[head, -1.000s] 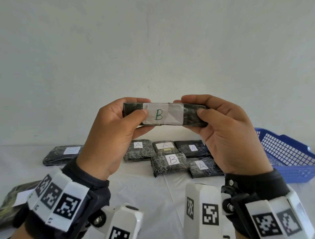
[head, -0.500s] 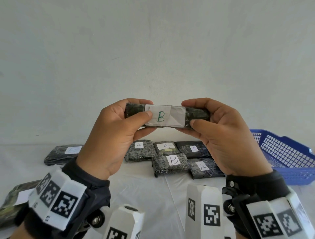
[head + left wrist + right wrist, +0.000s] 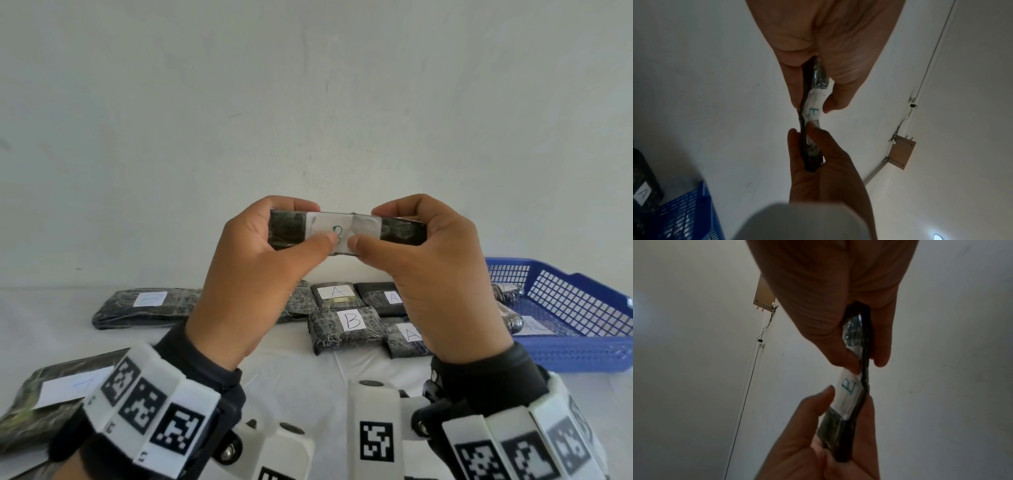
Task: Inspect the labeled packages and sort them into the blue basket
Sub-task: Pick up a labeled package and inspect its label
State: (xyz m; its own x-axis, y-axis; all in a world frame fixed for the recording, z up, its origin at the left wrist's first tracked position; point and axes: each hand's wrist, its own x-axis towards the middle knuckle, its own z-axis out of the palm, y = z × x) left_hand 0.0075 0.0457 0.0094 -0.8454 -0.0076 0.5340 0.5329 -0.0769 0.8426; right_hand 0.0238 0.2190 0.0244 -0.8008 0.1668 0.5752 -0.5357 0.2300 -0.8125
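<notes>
I hold a flat dark wrapped package point(image 3: 400, 231) with a white label marked B up in front of the wall. My left hand point(image 3: 313, 224) pinches its left half and my right hand point(image 3: 370, 226) pinches its right half. Both thumbs press on the label and partly cover the letter. In the left wrist view the package point(image 3: 812, 112) shows edge-on and kinked at the middle. The right wrist view shows the B label point(image 3: 849, 386) between both thumbs. The blue basket point(image 3: 582, 346) stands on the table at the right, with dark packages point(image 3: 510, 291) inside.
On the white table below my hands lie several labelled packages: A point(image 3: 334, 293), A point(image 3: 390, 298), B point(image 3: 349, 322), A point(image 3: 407, 334). A long package point(image 3: 150, 306) lies at the left and another point(image 3: 51, 401) near the front left edge.
Both thumbs have slid inward onto the white label and now cover part of the B. The hands are closer together and the package is bent slightly at its middle.
</notes>
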